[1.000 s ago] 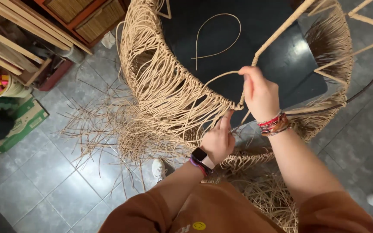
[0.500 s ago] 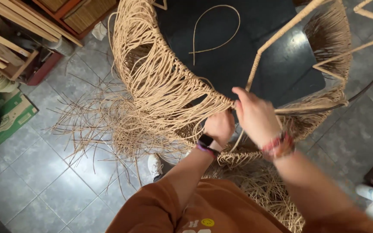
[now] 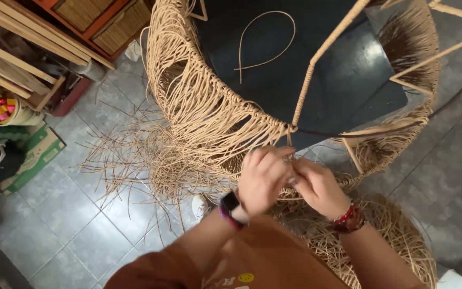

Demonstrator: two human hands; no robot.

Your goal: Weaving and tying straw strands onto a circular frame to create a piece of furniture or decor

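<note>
- While the left hand (image 3: 260,181) closes on the rattan strand (image 3: 290,160) at the woven frame (image 3: 209,115) rim, tension is best kept even; the strand sits just under the upright rod (image 3: 324,53).
- Right hand (image 3: 316,187) pinches the same strand, touching the left.
- Loose cuttings (image 3: 129,155) crowd the left; bare tile floor (image 3: 445,176) lies open right.

the woven frame (image 3: 209,112) was pale, matt rattan cane, rough and fibrous. loose strands (image 3: 135,155) looked dry, straw-like. the floor tiles (image 3: 54,235) were grey stone-like, faintly glossy. the dark panel (image 3: 343,80) showed a smooth sheen.
</note>
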